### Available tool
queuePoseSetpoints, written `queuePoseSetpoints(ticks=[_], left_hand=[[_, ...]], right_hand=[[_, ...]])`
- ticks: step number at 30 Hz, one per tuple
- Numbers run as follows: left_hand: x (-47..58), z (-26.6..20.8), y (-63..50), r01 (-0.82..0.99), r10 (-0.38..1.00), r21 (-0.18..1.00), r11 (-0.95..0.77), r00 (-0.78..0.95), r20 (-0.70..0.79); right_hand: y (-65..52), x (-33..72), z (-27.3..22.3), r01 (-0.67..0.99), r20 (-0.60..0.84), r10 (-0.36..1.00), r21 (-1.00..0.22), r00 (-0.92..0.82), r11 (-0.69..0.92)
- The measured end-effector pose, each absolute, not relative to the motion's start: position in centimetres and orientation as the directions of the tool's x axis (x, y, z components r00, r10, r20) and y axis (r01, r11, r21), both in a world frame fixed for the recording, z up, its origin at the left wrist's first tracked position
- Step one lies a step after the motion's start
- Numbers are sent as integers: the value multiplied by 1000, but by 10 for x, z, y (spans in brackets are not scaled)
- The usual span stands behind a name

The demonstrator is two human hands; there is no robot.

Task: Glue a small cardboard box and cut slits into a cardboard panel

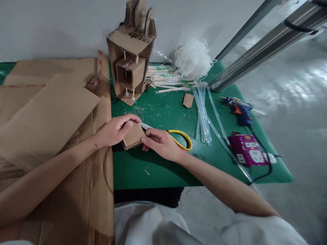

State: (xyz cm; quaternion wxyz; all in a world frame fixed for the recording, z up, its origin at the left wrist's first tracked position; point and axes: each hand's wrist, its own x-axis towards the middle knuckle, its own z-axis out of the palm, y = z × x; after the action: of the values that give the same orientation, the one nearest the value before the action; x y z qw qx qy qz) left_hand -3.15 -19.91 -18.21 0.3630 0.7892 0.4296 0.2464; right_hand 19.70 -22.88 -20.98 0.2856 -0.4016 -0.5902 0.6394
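Between my two hands is a small square cardboard piece [134, 135] with a thick, layered-looking edge. My left hand [118, 130] grips its upper left side, fingers over the far edge. At its right side my right hand [161, 143] pinches the edge between thumb and fingers. Behind my right hand lies a pair of scissors with yellow handles [189, 142]; part of the blades is hidden. Farther back stands a cardboard model [131, 44] with a box held on wooden sticks inside its frame.
Large cardboard sheets [48, 119] cover the left of the green table [158, 173]. Toward the right are clear glue sticks [203, 115], a blue glue gun [241, 112], a purple power socket [246, 149] with cable, wooden sticks [168, 80], white string [192, 59] and a metal post [255, 44].
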Motion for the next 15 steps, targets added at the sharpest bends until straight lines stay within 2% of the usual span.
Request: queuePoseSetpoints(ticks=[15], left_hand=[[-31,-183,-198,493,845,786,-373,531,68]], right_hand=[[-229,196,-208,99,-216,835,-976,-507,-193]])
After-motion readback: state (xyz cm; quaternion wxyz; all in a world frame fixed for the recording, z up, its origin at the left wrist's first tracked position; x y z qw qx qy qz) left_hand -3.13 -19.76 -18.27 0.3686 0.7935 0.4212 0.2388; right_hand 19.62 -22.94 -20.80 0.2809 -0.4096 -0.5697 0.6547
